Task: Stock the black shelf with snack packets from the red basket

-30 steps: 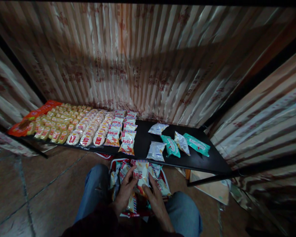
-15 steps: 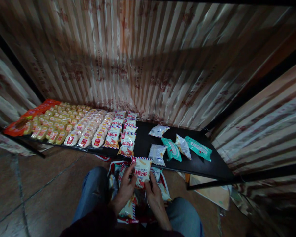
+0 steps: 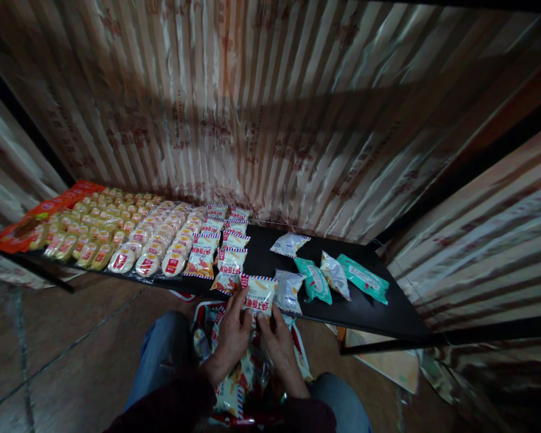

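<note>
- Orange snack bag [image 3: 22, 228]: lies flat, far out to the left of the left hand.
- Small yellow-wrapped packets [image 3: 85, 252]: set in rows beside the orange bag, well left of the left hand.
- Round clear-wrapped crackers [image 3: 147, 263]: overlapping rows, nearer the left hand.
- Red-lettered snack bags with striped edges [image 3: 201, 255]: two columns, just beyond the left hand and to its left.
- Left hand [image 3: 232, 334]: fingers closed on the left side of the held snack bag.
- Held snack bag [image 3: 259, 294]: same striped edge and red lettering, between both hands, in front of the shelf's near edge; contact with the shelf cannot be told.
- Red-rimmed basket [image 3: 301, 344]: below both hands, filled with more packets [image 3: 229, 397].
- Right hand [image 3: 280, 346]: grips the bag's right side.
- Silvery-white bag [image 3: 289, 293]: just beyond the right hand.
- Teal packets [image 3: 313, 279]: farther right of that hand, a white-and-yellow bag [image 3: 335, 273] between them.
- Black shelf [image 3: 388, 316]: extends rightward beyond the right hand.
</note>
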A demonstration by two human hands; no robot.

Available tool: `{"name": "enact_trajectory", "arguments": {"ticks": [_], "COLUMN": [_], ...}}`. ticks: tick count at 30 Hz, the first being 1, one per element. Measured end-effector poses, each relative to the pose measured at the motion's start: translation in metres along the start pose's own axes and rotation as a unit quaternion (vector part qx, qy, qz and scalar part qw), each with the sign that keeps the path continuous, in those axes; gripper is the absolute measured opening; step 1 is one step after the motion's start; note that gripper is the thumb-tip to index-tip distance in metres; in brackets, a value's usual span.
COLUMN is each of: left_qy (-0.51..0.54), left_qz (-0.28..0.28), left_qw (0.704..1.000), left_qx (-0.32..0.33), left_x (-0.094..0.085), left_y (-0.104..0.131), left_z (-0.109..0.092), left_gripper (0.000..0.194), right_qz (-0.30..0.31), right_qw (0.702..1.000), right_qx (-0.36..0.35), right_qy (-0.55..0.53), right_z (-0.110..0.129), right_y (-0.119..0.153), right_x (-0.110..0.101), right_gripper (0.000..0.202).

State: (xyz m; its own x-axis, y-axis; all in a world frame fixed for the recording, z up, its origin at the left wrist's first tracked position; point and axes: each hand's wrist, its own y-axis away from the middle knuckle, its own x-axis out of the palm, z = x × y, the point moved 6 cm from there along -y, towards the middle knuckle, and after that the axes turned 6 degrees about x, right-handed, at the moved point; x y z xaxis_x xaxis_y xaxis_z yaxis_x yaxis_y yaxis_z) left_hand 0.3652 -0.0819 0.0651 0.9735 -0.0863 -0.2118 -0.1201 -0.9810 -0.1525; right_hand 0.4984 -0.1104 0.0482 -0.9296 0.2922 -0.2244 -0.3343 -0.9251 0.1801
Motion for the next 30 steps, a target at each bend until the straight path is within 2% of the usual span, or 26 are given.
{"name": "enact_trajectory", "arguments": {"ticks": [4,7,14,20,24,30], "left_qy": [-0.019,-0.025,-0.072,-0.056,-0.045,-0.066], "left_qz": [0.007,0.011,0.03,0.043,0.055,0.042], "left_qw": [0.999,0.999,0.996,0.997,0.997,0.997], "left_qx": [0.029,0.035,0.045,0.029,0.019,0.006], "left_x": [0.003,0.007,0.025,0.045,0.058,0.065], "left_y": [-0.015,-0.025,-0.042,-0.055,-0.063,-0.081], "left_z": [-0.011,-0.013,-0.01,-0.007,-0.004,-0.002], "left_gripper": [0.05,0.052,0.054,0.057,0.058,0.062], "right_qz": [0.004,-0.002,-0.011,-0.052,-0.081,-0.086], "right_qw": [0.998,0.995,0.994,0.994,0.991,0.991], "right_qx": [-0.004,0.007,0.022,0.044,0.058,0.064], "right_qy": [-0.07,-0.1,-0.103,-0.089,-0.086,-0.081], "right_z": [0.012,0.007,-0.019,-0.028,-0.035,-0.032], "right_y": [-0.014,-0.027,-0.054,-0.067,-0.075,-0.094], "right_x": [0.0,-0.002,-0.014,-0.029,-0.039,-0.036], "right_gripper": [0.061,0.063,0.07,0.083,0.085,0.087]}}
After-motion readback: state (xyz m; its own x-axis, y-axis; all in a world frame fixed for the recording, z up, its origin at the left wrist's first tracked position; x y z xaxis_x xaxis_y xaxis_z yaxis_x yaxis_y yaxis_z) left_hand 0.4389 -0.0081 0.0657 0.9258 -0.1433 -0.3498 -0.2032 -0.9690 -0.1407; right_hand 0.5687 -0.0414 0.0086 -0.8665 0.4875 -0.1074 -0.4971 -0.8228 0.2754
